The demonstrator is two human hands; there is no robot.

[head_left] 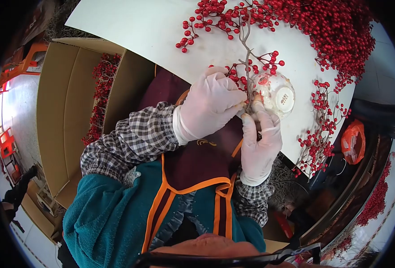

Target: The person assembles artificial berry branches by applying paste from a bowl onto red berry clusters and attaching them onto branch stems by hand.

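You are pinching the stem (250,87) near its base, your left hand (211,105) and right hand (262,145) each clamping it with fingers together, beside the upturned bowl (284,99) at the counter (139,27) edge. For control, you should be gripping lightly, sparing the berries (273,62).

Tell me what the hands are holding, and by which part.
A red-berried branch, held in the fingertips of the left hand and right hand, near the end of its stem closest to the person.
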